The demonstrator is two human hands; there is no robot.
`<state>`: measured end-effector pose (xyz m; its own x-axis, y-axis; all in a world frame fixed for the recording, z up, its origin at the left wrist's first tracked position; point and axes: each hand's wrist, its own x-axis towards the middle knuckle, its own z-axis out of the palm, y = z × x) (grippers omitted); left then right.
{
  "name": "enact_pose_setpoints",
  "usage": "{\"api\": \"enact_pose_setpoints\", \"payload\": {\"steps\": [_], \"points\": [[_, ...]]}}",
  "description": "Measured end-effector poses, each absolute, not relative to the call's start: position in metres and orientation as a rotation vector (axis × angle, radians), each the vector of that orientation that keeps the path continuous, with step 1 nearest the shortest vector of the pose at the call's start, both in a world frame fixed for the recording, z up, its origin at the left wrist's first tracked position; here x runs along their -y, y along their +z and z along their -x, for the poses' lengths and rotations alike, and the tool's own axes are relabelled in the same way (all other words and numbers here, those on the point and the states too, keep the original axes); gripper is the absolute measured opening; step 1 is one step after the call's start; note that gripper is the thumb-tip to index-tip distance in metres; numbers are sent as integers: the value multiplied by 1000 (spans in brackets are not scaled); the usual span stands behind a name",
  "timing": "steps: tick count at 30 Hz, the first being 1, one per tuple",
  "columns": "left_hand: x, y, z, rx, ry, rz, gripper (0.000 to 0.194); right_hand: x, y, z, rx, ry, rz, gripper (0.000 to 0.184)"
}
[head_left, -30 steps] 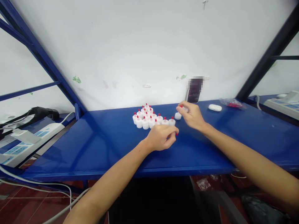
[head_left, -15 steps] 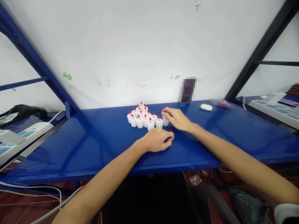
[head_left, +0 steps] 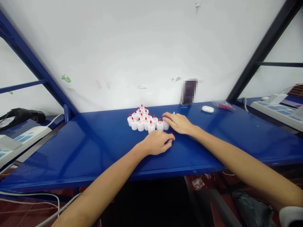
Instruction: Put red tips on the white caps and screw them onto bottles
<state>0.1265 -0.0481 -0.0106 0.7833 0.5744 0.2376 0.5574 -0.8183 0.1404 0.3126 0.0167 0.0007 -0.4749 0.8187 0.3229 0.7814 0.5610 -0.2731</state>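
Small white bottles (head_left: 140, 126) with red pointed caps stand close together on the blue table. My right hand (head_left: 179, 123) reaches in from the right, thumb and fingers pinching the red cap of the bottle (head_left: 166, 125) at the right end of the group. Behind the knuckles a bare white tip (head_left: 174, 113) sticks up; what lies below it is hidden. My left hand (head_left: 158, 142) is curled just in front of the nearest bottles, its fingers closed around a small red cap (head_left: 171, 133), of which only the top shows.
A white oval case (head_left: 207, 109) and a clear bag with red pieces (head_left: 223, 105) lie at the back right. A blurred dark phone-like object (head_left: 189, 91) leans on the wall. The blue table (head_left: 99, 154) has a front edge near my forearms.
My right hand has dropped slightly, with its fingers lower over the end bottle, and a white tip now shows behind it. The view has shifted a little. My left hand has hardly moved.
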Motion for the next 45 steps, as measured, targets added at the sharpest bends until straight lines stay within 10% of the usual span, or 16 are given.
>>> {"api": "enact_pose_setpoints", "payload": {"steps": [35,45], "points": [[39,-15,-124,-949,595,-2689,18,-39,5,-336,2079,85,1139,26],[45,-10,-131,-766,1577,-2343,9,-6,15,-315,2104,62,679,26]]}}
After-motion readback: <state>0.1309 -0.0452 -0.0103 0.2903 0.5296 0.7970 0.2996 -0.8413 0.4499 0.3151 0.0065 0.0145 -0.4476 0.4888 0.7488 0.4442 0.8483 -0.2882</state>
